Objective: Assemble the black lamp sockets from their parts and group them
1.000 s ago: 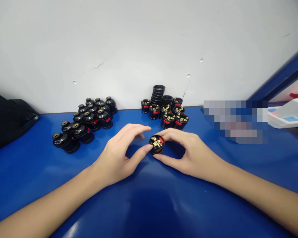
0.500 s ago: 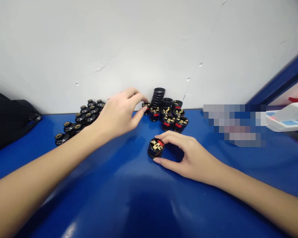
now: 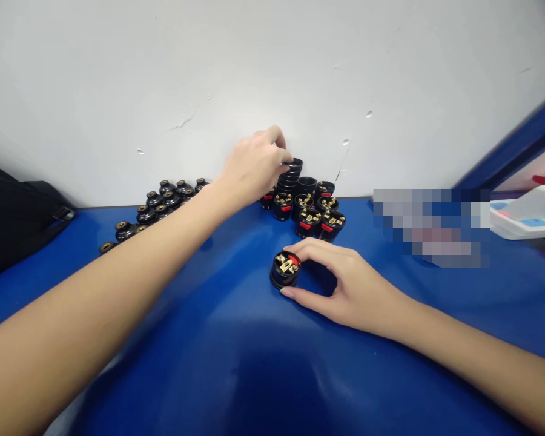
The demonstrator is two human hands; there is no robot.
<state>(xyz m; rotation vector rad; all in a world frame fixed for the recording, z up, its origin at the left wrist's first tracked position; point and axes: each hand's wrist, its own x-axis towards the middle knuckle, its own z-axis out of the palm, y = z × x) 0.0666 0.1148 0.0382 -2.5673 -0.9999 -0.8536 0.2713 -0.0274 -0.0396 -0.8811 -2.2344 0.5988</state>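
My left hand [image 3: 261, 163] reaches to the back, its thumb and fingers closed at the upper rim of a stack of black rings [image 3: 290, 177]. My right hand [image 3: 345, 281] grips a round black electrical plug core [image 3: 285, 269] between thumb and fingers on the table. Brass contacts and a red piece show in the top of this core. Behind it stand several more plug cores [image 3: 307, 221] with brass contacts and red tabs, beside a single black ring [image 3: 307, 184]. One core at the stack's left is partly hidden by my left hand.
Several black domed caps [image 3: 146, 213] with brass-coloured centres stand in rows at the left, partly behind my left forearm. A black bag [image 3: 18, 218] lies at the far left. White-and-blue plastic objects [image 3: 531, 212] and a blurred patch are at the right. A white wall [image 3: 209, 72] closes off the blue table [image 3: 236, 363].
My left hand has moved up and right, from near the leftmost plug core to the top of the ring stack, and its fingers have closed in. The right hand has stayed put.
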